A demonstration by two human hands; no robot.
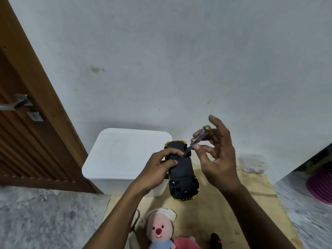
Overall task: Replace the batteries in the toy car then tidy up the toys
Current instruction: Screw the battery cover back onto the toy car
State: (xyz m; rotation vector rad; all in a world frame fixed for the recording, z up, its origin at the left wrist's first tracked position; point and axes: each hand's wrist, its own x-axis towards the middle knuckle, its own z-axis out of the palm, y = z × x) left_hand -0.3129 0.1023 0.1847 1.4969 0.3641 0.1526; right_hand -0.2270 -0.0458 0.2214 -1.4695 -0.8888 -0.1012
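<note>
Step, by my reading: battery-cover screw. Yellow-and-black plastic toy car [182, 174] belly-up at frame centre, gripped by left hand [158, 168] from 9 o'clock; right hand [218, 159] pinches clear-handled brass-capped screwdriver [197, 140] at 1 o'clock, tip on underside; next needs tip seated square, steady twist.

One head-worn wide-angle view, forward and down, close above the toy car [181, 172], wall [179, 60] ahead.
</note>
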